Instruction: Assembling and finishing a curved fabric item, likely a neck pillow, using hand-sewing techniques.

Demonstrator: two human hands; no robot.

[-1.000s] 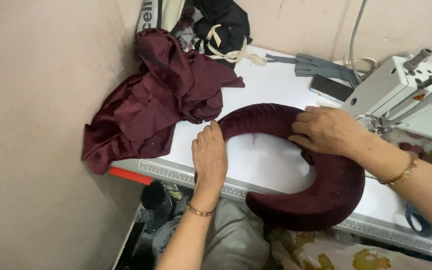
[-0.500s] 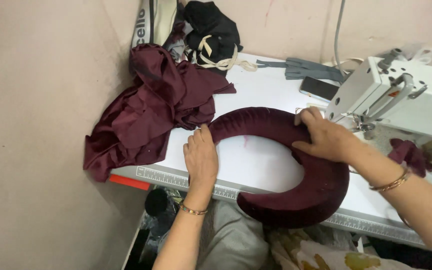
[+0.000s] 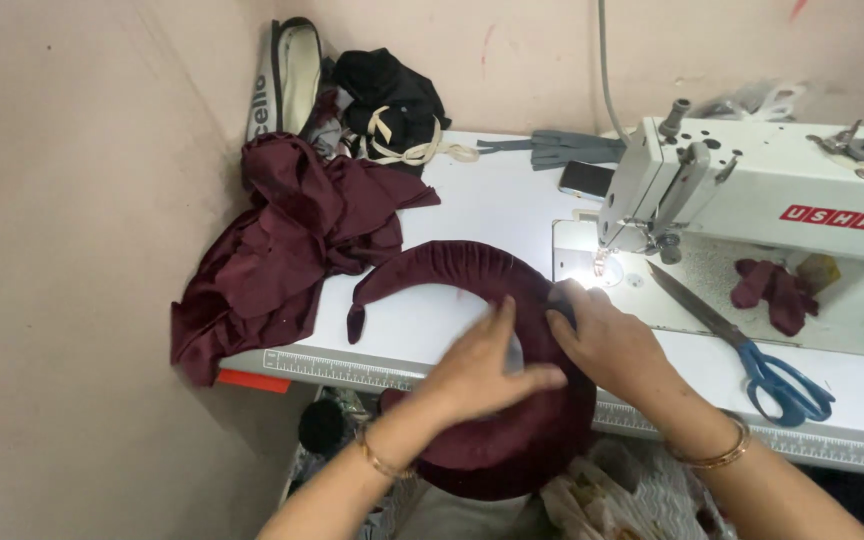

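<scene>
Pressed left hand [image 3: 477, 372], fingers flat and spread, onto curved maroon velvet roll [image 3: 452, 265] on white table [image 3: 492, 205]. Pinched roll's gathered edge with right hand [image 3: 607, 340] beside sewing machine [image 3: 752, 190].

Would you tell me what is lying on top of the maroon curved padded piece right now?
Both hands rest on the maroon curved padded piece: the left hand flat, the right hand gripping its edge. The fabric beneath them is covered.

I see a small red rectangular label [image 3: 832, 217] on the white sewing machine [image 3: 802, 190], and a dark phone screen [image 3: 586, 179] lying flat just left of it.
</scene>
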